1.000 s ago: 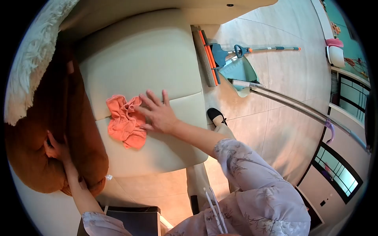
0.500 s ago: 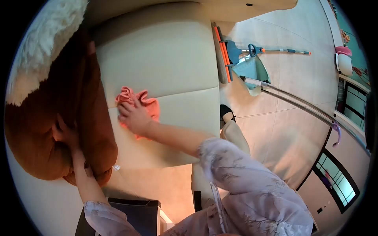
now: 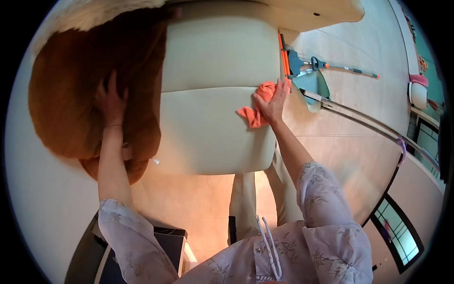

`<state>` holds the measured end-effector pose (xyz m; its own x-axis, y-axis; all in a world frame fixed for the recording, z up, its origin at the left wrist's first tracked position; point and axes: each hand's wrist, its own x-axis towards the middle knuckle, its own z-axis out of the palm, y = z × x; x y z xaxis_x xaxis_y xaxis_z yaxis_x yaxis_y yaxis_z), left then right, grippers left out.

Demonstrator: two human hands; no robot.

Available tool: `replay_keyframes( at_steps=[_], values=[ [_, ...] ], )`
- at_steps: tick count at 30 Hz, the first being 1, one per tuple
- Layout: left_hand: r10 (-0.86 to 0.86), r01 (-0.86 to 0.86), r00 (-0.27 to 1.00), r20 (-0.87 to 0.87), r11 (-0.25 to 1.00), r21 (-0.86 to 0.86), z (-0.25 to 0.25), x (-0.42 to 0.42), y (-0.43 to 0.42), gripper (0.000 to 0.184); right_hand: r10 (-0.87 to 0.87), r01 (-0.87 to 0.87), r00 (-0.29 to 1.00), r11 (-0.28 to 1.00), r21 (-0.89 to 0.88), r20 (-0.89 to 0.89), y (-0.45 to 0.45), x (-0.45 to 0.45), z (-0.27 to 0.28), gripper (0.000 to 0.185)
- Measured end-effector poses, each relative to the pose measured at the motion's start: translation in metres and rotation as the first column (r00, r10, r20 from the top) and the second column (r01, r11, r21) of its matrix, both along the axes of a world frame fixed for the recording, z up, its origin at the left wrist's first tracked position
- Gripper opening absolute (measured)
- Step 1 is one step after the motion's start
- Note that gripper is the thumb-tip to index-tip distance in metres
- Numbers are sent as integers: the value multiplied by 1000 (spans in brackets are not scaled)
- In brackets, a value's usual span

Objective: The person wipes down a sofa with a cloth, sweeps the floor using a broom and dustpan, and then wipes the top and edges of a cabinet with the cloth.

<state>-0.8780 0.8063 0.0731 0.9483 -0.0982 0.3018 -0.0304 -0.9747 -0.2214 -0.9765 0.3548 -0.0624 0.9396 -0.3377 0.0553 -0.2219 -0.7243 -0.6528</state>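
Observation:
An orange cloth (image 3: 256,116) lies bunched at the right edge of the cream padded seat (image 3: 213,128). On top of it rests my right hand (image 3: 273,105), pressing it against the seat edge with the fingers pointing away from me. At the left, my left hand (image 3: 111,100) lies with fingers apart on a large brown plush thing (image 3: 66,104), which covers the left side of the seat.
White fluffy fabric (image 3: 94,13) borders the plush thing at the top left. On the floor at the right are a blue and orange mop (image 3: 295,63), a dustpan (image 3: 316,85) and a long metal pole (image 3: 364,118). A dark cabinet (image 3: 165,248) stands below left.
My right hand has moved with the orange cloth from the seat's left part to its right edge. My left hand is still on the brown plush thing, which has shifted in view.

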Motion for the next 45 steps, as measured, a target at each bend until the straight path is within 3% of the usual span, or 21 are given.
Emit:
replay_keyframes(
  at_steps=[1, 2, 4, 5, 7, 10, 17, 20, 22, 24, 28, 30, 31, 33, 36, 38, 39, 41, 42, 43, 45],
  values=[
    [-75, 68, 996, -44, 987, -144, 16, -3, -13, 73, -116, 108, 968, 993, -45, -224, 5, 3, 6, 90],
    [-155, 127, 985, -79, 950, -285, 35, -8, -28, 75, -99, 96, 970, 995, -25, -222, 9, 1, 9, 90],
    [-108, 23, 964, -243, 944, -328, 82, -34, -70, 82, -202, 210, 951, 978, 11, -235, 12, -1, 5, 88],
    [-155, 67, 946, -285, 953, -295, 94, -52, -87, 87, -179, 180, 979, 984, 1, -101, 12, -3, -3, 77],
    [-193, 112, 871, -452, 973, -200, 103, -90, -107, 100, -125, 127, 991, 991, 37, -56, 7, -3, -11, 70],
    [-158, 97, 845, -511, 985, -143, 102, -109, -109, 84, -104, 106, 994, 990, 92, -32, 8, -11, -15, 53],
    [-84, 102, 894, -441, 995, 16, 132, -90, -52, 73, -14, 15, 993, 1000, -7, 119, 38, -22, -12, 44],
    [-184, 183, 890, -416, 982, -43, 126, -80, -40, 70, 87, -95, 968, 995, 23, 236, 97, -22, -2, 40],
    [-285, 241, 880, -380, 957, -160, 120, -76, -28, 69, 233, -259, 945, 962, 91, 231, 150, -22, 16, 43],
    [-332, 289, 871, -362, 942, -168, 119, -74, -22, 67, 434, -464, 859, 884, 51, 272, 223, -19, -5, 40],
    [-411, 371, 848, -335, 911, -178, 112, -68, -7, 66, 494, -530, 818, 846, 52, 295, 341, -41, 5, 36],
    [-473, 428, 829, -298, 880, -204, 109, -66, 0, 65, 493, -509, 834, 860, 2, 246, 341, -49, 19, 36],
    [-446, 420, 845, -295, 895, -150, 109, -66, -2, 64, 629, -639, 729, 767, -62, 272, 317, -51, 25, 35],
    [-468, 437, 840, -274, 883, -172, 105, -66, -1, 64, 713, -698, 662, 699, -158, 229, 265, -57, 17, 35],
    [-476, 444, 841, -257, 879, -175, 107, -70, -1, 63, 562, -564, 810, 825, -39, 170, 163, -78, 17, 27],
    [-445, 418, 850, -281, 895, -153, 111, -74, -7, 63, 333, -328, 920, 943, -57, 205, 97, -94, 7, 27],
    [-530, 475, 815, -234, 842, -256, 104, -69, -1, 63, 337, -331, 919, 942, -64, 205, 94, -102, 7, 27],
    [-549, 482, 806, -221, 826, -292, 100, -67, -2, 64, 125, -75, 943, 983, -170, 308, 94, -122, 4, 27],
    [-565, 489, 798, -209, 810, -323, 99, -66, -3, 64, 139, -91, 963, 974, -208, 230, 118, -123, 5, 26],
    [-560, 487, 804, -202, 814, -316, 100, -67, -6, 64, 232, -229, 957, 973, -35, 176, 151, -123, 15, 25],
    [-431, 411, 864, -261, 902, -132, 104, -74, -14, 65, 237, -292, 894, 952, 91, 380, 239, -128, 20, 27]
  ],
)
